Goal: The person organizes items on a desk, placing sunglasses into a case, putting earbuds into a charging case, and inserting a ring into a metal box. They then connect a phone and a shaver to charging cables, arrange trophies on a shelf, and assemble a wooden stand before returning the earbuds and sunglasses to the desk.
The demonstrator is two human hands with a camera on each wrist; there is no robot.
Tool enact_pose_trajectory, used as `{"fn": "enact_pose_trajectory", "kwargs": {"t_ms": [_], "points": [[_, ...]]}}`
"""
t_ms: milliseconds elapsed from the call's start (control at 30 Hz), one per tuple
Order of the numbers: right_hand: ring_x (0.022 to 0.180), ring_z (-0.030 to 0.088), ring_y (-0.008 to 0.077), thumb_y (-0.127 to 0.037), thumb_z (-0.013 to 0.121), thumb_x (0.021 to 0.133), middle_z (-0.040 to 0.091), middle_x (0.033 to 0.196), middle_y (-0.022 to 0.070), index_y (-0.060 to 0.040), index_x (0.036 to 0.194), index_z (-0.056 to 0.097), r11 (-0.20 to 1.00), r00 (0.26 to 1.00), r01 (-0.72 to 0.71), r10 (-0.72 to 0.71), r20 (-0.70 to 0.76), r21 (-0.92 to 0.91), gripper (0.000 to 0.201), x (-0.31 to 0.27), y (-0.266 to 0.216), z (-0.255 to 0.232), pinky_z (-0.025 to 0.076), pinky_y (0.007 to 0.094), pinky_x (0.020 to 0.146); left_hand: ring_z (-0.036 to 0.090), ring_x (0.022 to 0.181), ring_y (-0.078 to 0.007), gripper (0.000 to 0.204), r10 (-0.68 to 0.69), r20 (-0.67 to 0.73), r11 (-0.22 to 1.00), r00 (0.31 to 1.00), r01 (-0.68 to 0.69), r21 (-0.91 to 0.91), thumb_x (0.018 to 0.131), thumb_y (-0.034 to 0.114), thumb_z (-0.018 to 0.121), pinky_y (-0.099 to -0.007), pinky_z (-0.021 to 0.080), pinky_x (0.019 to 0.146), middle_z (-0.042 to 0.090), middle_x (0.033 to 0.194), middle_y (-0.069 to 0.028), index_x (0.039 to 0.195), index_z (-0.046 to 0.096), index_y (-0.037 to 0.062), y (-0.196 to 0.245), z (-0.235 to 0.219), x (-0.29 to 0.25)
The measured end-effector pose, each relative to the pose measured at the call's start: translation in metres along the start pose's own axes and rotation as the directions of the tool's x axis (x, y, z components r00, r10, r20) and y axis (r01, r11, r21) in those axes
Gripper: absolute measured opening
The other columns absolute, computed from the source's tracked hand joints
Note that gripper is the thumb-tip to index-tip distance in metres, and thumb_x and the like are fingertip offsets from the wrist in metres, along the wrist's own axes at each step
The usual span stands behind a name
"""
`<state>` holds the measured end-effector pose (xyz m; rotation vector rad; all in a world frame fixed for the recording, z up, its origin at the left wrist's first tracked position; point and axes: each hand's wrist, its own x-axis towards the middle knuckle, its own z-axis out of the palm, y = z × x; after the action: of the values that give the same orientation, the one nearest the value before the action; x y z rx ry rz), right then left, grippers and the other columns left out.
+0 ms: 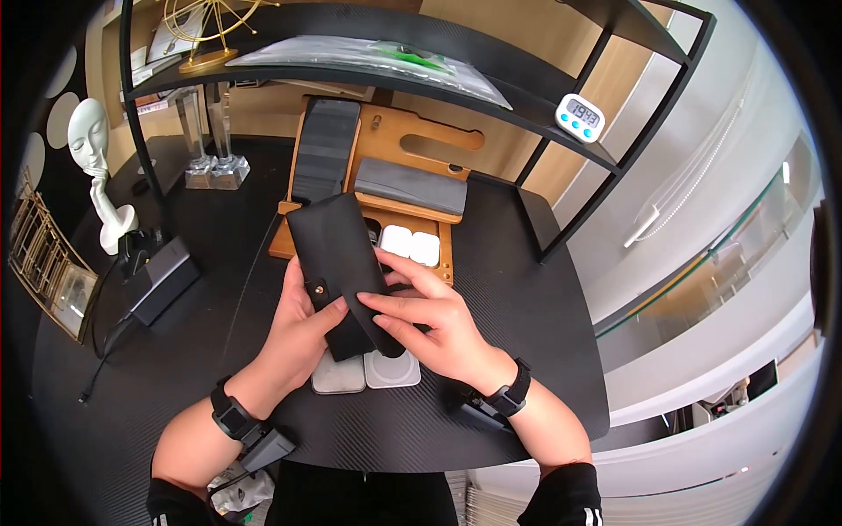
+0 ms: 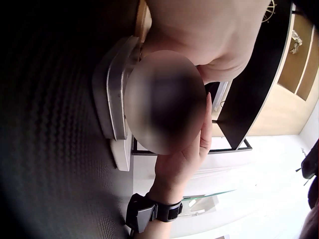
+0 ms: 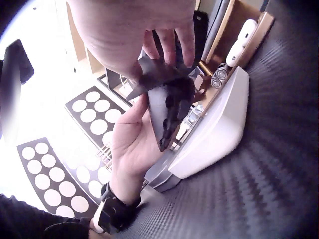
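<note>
A long black glasses case (image 1: 333,232) with a small metal snap stands tilted between both hands, over the front of the desk. My left hand (image 1: 289,337) grips its lower left side, thumb across the front near the snap. On the right side, my right hand (image 1: 443,329) pinches the case's flap edge with thumb and fingers. From the right wrist view, the folded end of the case (image 3: 167,112) points down between the hands. Below it lie a grey flat box (image 1: 338,375) and a white square box with a round ring (image 1: 393,370).
Behind stands a wooden organizer (image 1: 412,131) bearing a phone (image 1: 324,149), a grey case (image 1: 410,186) and white earbud cases (image 1: 410,244). A black shelf (image 1: 351,70) spans the back, with a white timer (image 1: 580,118). A black power adapter (image 1: 162,280) and white figurine (image 1: 110,210) sit left.
</note>
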<state>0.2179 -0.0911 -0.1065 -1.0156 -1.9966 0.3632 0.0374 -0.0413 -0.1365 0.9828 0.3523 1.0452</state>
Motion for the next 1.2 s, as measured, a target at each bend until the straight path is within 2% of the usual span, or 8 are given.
{"fn": "enact_pose_trajectory", "kwargs": {"t_ms": [233, 467, 700, 933, 1000, 1033, 1067, 1200], "points": [[0.095, 0.056, 0.025, -0.006, 0.067, 0.076, 0.044, 0.134, 0.0158, -0.012, 0.106, 0.067, 0.983, 1.0, -0.013, 0.018, 0.025, -0.183, 0.031, 0.002, -0.01, -0.002, 0.048, 0.0328, 0.082, 0.051, 0.115, -0.0201, 0.06, -0.025, 0.06, 0.99, 0.998, 0.033, -0.137, 0.088, 0.002, 0.053, -0.0354, 0.046, 0.094, 0.046, 0.128, -0.009, 0.138, 0.021, 0.0133, 0.009, 0.006, -0.002], [0.101, 0.055, 0.03, -0.004, 0.069, 0.072, 0.049, 0.13, 0.0166, -0.0076, 0.103, 0.067, 0.963, 0.993, 0.119, -0.115, 0.029, -0.24, 0.031, 0.006, -0.02, -0.003, 0.046, 0.0357, 0.085, 0.052, 0.109, -0.0153, 0.052, -0.104, -0.082, 0.994, 0.991, 0.106, 0.012, 0.086, 0.004, 0.06, -0.0326, 0.045, 0.093, 0.052, 0.119, -0.008, 0.13, 0.032, 0.0078, 0.006, -0.001, -0.001], [0.103, 0.054, 0.0351, -0.01, 0.067, 0.073, 0.056, 0.112, 0.0189, -0.0038, 0.104, 0.062, 0.905, 0.97, -0.093, -0.011, -0.242, -0.414, 0.032, 0.006, -0.013, -0.011, 0.044, 0.0401, 0.088, 0.054, 0.105, -0.0139, 0.053, -0.036, -0.069, 0.999, 0.997, 0.038, 0.03, 0.082, 0.004, 0.066, -0.0299, 0.045, 0.091, 0.055, 0.113, -0.0056, 0.126, 0.038, 0.0051, 0.012, 0.004, -0.001], [0.098, 0.056, 0.0336, -0.026, 0.066, 0.079, 0.059, 0.105, 0.0175, -0.0049, 0.103, 0.063, 0.752, 0.965, -0.253, 0.148, -0.218, -0.609, 0.032, 0.002, -0.006, -0.017, 0.042, 0.0413, 0.086, 0.054, 0.105, -0.0127, 0.053, -0.019, -0.059, 0.998, 0.998, 0.023, 0.064, 0.081, 0.004, 0.066, -0.0295, 0.045, 0.092, 0.055, 0.114, -0.0058, 0.126, 0.038, 0.0042, 0.017, 0.004, -0.001], [0.085, 0.06, 0.0309, -0.027, 0.066, 0.079, 0.063, 0.091, 0.0135, -0.0039, 0.096, 0.065, 0.77, 0.906, -0.409, 0.406, -0.119, -0.49, 0.029, 0.006, -0.01, -0.026, 0.045, 0.0389, 0.079, 0.054, 0.104, -0.0127, 0.052, -0.01, -0.06, 0.995, 0.998, 0.016, 0.097, 0.081, 0.004, 0.066, -0.0294, 0.045, 0.092, 0.055, 0.114, -0.0058, 0.125, 0.039, 0.0041, 0.016, 0.003, -0.001], [0.066, 0.061, 0.0214, -0.02, 0.068, 0.079, 0.063, 0.081, 0.0099, 0.0011, 0.09, 0.064, 0.801, 0.919, -0.387, 0.375, -0.121, -0.458, 0.024, 0.006, -0.01, -0.029, 0.048, 0.0318, 0.061, 0.054, 0.104, -0.0126, 0.052, -0.001, -0.06, 0.991, 0.998, 0.009, 0.131, 0.081, 0.004, 0.066, -0.0292, 0.044, 0.091, 0.055, 0.114, -0.0057, 0.125, 0.039, 0.004, 0.016, 0.003, -0.001], [0.066, 0.061, 0.0214, -0.02, 0.068, 0.079, 0.063, 0.081, 0.0099, 0.0011, 0.09, 0.064, 0.8, 0.919, -0.387, 0.376, -0.12, -0.459, 0.024, 0.007, -0.01, -0.033, 0.048, 0.0318, 0.061, 0.054, 0.104, -0.0126, 0.052, -0.002, -0.06, 0.992, 0.998, 0.01, 0.129, 0.081, 0.004, 0.066, -0.0292, 0.044, 0.091, 0.055, 0.114, -0.0057, 0.125, 0.039, 0.004, 0.016, 0.004, -0.001], [0.069, 0.06, 0.0087, -0.005, 0.066, 0.08, 0.065, 0.079, 0.0052, -0.0004, 0.089, 0.065, 0.891, 0.892, -0.428, 0.443, -0.09, 0.152, 0.01, 0.007, -0.011, -0.035, 0.047, 0.023, 0.063, 0.054, 0.105, -0.013, 0.052, 0.009, -0.061, 0.99, 0.998, -0.001, 0.14, 0.081, 0.004, 0.066, -0.0289, 0.044, 0.092, 0.054, 0.114, -0.0066, 0.125, 0.038, 0.0035, 0.016, 0.004, 0.0]]}}
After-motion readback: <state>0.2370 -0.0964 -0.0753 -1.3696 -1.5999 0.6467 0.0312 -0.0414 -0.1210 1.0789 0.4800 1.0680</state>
